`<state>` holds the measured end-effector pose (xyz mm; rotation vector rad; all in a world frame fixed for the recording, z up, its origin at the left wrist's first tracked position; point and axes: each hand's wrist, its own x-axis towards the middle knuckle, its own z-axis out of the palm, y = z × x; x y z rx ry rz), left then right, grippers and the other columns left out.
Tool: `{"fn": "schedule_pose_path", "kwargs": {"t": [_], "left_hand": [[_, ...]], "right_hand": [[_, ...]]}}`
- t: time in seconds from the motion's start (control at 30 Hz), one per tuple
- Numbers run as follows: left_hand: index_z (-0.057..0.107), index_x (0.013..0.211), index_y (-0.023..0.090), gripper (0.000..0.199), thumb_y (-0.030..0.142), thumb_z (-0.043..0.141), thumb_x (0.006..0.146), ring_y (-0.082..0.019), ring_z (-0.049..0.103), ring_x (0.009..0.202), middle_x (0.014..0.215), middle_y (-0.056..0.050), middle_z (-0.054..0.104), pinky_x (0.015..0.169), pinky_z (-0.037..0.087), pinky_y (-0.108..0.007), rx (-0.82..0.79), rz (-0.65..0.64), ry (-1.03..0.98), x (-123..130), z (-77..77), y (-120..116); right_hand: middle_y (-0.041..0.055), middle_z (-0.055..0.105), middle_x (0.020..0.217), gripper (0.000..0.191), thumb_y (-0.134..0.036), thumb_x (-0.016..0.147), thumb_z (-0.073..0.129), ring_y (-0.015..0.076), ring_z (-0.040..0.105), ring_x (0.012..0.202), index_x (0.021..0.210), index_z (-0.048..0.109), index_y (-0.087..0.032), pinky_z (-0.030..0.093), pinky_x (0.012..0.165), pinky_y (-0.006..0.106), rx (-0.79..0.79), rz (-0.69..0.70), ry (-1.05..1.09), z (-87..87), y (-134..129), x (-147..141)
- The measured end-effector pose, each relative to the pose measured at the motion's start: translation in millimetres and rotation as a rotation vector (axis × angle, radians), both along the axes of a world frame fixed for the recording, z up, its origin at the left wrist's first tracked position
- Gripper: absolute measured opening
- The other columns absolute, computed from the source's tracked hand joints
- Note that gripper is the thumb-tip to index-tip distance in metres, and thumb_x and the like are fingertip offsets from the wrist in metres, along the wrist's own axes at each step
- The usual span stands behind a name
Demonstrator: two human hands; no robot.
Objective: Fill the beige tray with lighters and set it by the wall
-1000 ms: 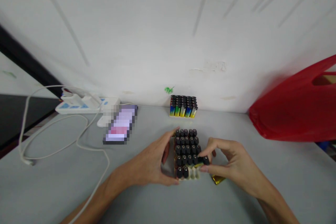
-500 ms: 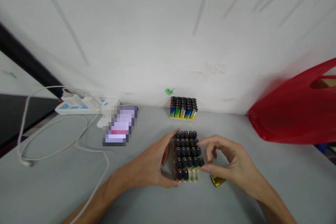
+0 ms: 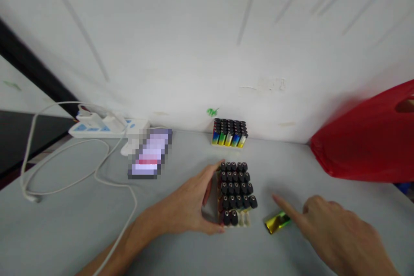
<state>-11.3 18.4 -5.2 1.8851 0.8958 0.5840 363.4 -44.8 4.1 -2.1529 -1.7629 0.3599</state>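
A pale tray (image 3: pixel 241 225) stands in front of me, packed with rows of black-topped lighters (image 3: pixel 236 188). Its nearest row holds two lighters on the left, with bare slots to their right. My left hand (image 3: pixel 194 202) wraps around the tray's left side, fingers at the far corner and thumb at the near corner. A gold and green metallic lighter (image 3: pixel 277 222) lies on the table right of the tray. My right hand (image 3: pixel 339 228) is just right of it, index finger stretched out over its far end, other fingers bent and partly hidden; nothing shows in its grasp.
A second full block of lighters (image 3: pixel 229 133) stands against the wall. At the left are a phone (image 3: pixel 150 153), a white power strip (image 3: pixel 139 126) and a looped white cable (image 3: pixel 108 146) that crosses my left forearm. A red bag (image 3: pixel 362 146) sits at the right.
My right hand has left the tray's right side and moved right, over to the loose lighter, which now shows more fully. My left hand stays on the tray. The view has shifted slightly.
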Motion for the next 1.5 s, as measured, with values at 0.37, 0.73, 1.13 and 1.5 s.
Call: {"fn": "schedule_pose_path", "kwargs": {"t": [0.37, 0.73, 1.13, 1.5], "left_hand": [[0.025, 0.189, 0.027, 0.145, 0.034, 0.112, 0.073, -0.049, 0.045, 0.172, 0.188, -0.018, 0.046, 0.148, 0.028, -0.063, 0.011, -0.017, -0.011, -0.1, -5.9, 0.2], [0.022, 0.190, 0.029, 0.152, 0.034, 0.113, 0.070, -0.050, 0.044, 0.172, 0.189, -0.018, 0.044, 0.147, 0.026, -0.065, -0.040, -0.001, 0.001, -1.9, -8.8, -0.8], [0.024, 0.191, 0.028, 0.152, 0.034, 0.115, 0.069, -0.050, 0.052, 0.161, 0.175, -0.019, 0.054, 0.141, 0.037, -0.068, 0.015, 0.025, 0.017, -1.5, -3.4, -0.7], [0.021, 0.192, 0.029, 0.154, 0.043, 0.116, 0.071, -0.053, 0.049, 0.165, 0.174, -0.020, 0.056, 0.142, 0.035, -0.072, 0.017, 0.023, 0.020, -4.0, -8.7, -1.5]], "right_hand": [[0.0089, 0.078, 0.076, 0.037, -0.050, 0.110, 0.047, 0.0290, 0.072, 0.068, 0.083, 0.062, -0.029, 0.044, 0.067, 0.041, -0.161, 0.251, 0.178, 12.0, 21.6, -60.1], [-0.0093, 0.039, 0.062, 0.024, -0.044, 0.099, 0.082, 0.0133, 0.032, 0.054, 0.092, 0.068, -0.024, 0.035, 0.052, 0.026, -0.081, 0.169, 1.474, 7.9, 55.1, -78.7], [-0.0036, 0.033, 0.076, 0.053, -0.061, 0.102, 0.078, 0.0197, 0.023, 0.071, 0.071, 0.052, -0.026, 0.042, 0.065, 0.030, -0.284, 0.276, 1.871, 11.0, 45.5, -80.7], [-0.0039, 0.040, 0.071, 0.056, -0.061, 0.105, 0.081, 0.0184, 0.026, 0.068, 0.070, 0.057, -0.025, 0.042, 0.065, 0.030, -0.276, 0.329, 1.878, 5.0, 42.0, -86.1]]}}
